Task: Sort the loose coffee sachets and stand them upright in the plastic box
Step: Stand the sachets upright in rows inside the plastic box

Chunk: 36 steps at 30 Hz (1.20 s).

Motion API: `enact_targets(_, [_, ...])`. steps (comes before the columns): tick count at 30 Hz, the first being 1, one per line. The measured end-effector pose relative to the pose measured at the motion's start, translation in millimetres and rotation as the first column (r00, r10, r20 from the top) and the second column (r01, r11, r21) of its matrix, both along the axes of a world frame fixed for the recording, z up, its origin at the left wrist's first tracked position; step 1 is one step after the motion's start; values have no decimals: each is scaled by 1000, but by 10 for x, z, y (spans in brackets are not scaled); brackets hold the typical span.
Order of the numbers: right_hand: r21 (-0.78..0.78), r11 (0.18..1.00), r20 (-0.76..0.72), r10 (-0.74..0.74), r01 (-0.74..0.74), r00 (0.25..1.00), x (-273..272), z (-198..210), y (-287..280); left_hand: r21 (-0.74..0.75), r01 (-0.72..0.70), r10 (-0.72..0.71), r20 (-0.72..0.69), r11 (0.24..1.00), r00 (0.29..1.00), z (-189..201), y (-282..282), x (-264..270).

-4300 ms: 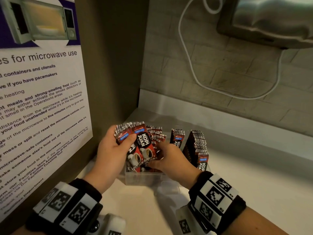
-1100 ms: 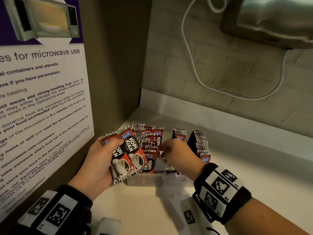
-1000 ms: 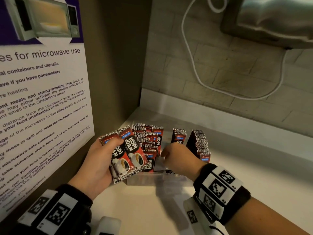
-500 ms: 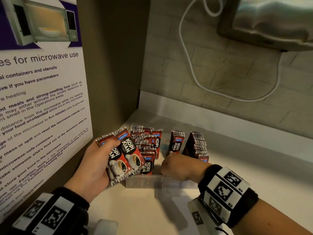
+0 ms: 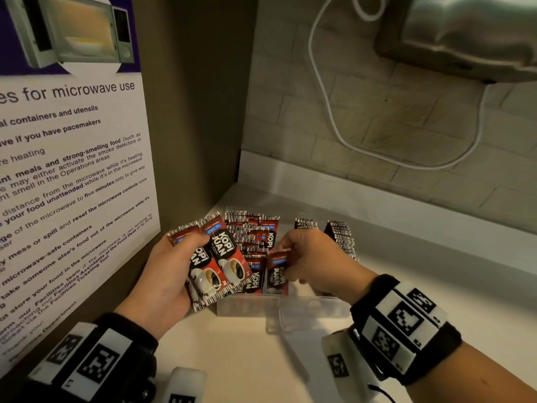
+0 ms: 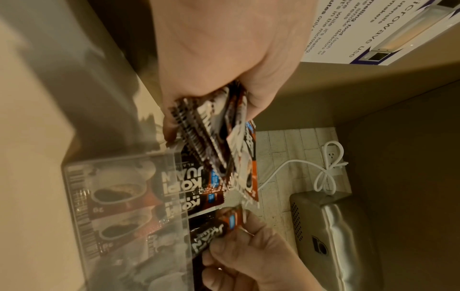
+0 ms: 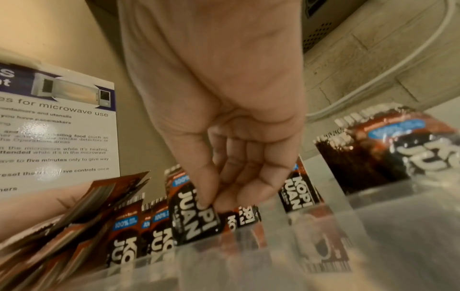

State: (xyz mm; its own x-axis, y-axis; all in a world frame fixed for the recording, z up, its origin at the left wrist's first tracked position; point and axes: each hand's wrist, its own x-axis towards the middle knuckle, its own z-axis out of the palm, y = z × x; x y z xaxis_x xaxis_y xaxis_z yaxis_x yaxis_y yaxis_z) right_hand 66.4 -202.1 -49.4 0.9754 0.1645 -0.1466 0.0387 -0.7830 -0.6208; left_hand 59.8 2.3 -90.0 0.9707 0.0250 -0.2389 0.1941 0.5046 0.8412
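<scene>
Several sachets (image 5: 216, 264) sat fanned in the left hand (image 5: 165, 274), thumb clamped over them beside the box (image 5: 279, 308), while the right hand (image 5: 316, 258) pinched one sachet (image 5: 277, 271) upright above the box's front row.

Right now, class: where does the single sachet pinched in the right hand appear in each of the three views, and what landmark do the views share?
Head: the sachet is at centre, left of the right hand, over the box.
Left wrist: sachet at lower centre, above the right hand's fingers.
Right wrist: sachet at centre, under the fingertips.
Shared landmark: the microwave poster.
</scene>
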Motion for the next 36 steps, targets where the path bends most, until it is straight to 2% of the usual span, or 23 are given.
enact_targets(3, [158,982,55,-112,102,992,45,-89,60,-4,2,-2,-1,1000,1000,1,-4,-9])
enact_targets(9, [240,952,71,-212,190,975,34,-275,176,-13,2,-2,-9,1000,1000,4,-19,-10])
enact_targets(15, [407,896,-9,-190,177,982,25,-287,235,-26,-14,14,-20,1000,1000,5,-24,-11])
enact_targets(25, [429,893,-98,-106,138,990,-25,-274,161,-21,-48,48,-12,999,999,38,56,5])
enact_targets(29, [434,888,-115,-112,151,987,-50,-181,68,29,-116,114,67,993,991,185,63,-11])
enact_targets(31, [499,845,-45,-198,194,979,-64,-106,28,54,-143,135,129,988,982,316,60,-48])
enact_targets(33, [625,748,25,-307,224,952,-91,18,0,60,-150,135,201,987,970,465,21,-99])
enact_targets(36, [752,632,14,-300,188,954,-186,263,19,69,-109,86,281,992,956,633,-146,-132])
